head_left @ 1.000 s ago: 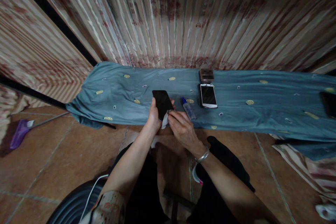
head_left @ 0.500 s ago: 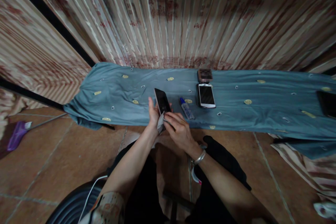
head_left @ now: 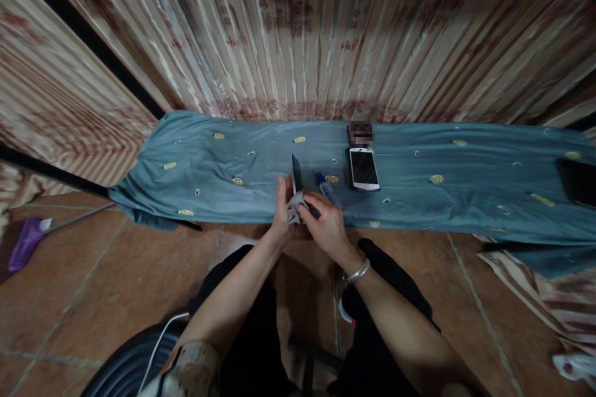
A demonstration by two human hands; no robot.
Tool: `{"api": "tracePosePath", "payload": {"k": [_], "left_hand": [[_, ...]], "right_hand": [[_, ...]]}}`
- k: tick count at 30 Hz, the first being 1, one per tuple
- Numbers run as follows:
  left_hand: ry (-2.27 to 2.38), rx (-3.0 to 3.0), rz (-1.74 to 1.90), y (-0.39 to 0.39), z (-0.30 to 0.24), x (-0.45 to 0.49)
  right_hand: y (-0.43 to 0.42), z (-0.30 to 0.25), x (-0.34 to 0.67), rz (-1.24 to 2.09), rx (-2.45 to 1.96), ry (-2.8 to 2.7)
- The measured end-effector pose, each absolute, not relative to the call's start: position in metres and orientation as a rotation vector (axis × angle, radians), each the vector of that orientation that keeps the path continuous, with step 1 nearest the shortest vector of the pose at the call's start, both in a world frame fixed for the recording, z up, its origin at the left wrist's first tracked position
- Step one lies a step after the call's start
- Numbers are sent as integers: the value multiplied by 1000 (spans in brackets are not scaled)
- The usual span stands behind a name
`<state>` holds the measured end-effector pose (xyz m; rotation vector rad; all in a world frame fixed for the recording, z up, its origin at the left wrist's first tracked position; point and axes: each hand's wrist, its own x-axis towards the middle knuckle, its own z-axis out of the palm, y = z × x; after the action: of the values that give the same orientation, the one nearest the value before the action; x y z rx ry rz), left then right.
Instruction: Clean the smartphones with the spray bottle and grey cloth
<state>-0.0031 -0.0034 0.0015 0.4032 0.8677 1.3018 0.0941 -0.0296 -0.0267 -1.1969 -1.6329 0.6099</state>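
Note:
A dark smartphone [head_left: 297, 175] stands nearly edge-on in my left hand [head_left: 282, 211], whose fingers are closed around it. My right hand [head_left: 326, 223] pinches a grey cloth [head_left: 295, 206] against the phone's lower end. The cloth is bunched between both hands and hides that end. Just beyond my right hand, a clear bottle with a blue cap [head_left: 322, 178] lies on the blue patterned cloth cover [head_left: 261, 161]; my fingers partly cover it. To its right lies a white-framed phone [head_left: 364, 169] with a dark screen, on top of something black.
A small blurred-out box [head_left: 361, 133] sits behind the white phone. Another dark device [head_left: 577, 180] lies at the far right of the covered surface. A pleated curtain [head_left: 298, 31] hangs behind. On the floor at left is a purple tool [head_left: 25, 242]; a black ribbed stool [head_left: 125, 360] stands nearer.
The smartphone has turned from showing its screen to nearly edge-on. Both hands have shifted slightly right, and my right hand now covers more of the bottle.

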Motion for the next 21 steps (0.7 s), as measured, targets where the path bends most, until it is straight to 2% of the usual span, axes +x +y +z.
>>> {"api": "tracePosePath", "payload": {"k": [10, 21], "left_hand": [[871, 258, 1158, -9, 5, 13], [947, 502, 1139, -15, -14, 17]], "right_hand": [[-21, -27, 107, 362, -1197, -1736], [-11, -30, 116, 207, -1207, -1820]]}}
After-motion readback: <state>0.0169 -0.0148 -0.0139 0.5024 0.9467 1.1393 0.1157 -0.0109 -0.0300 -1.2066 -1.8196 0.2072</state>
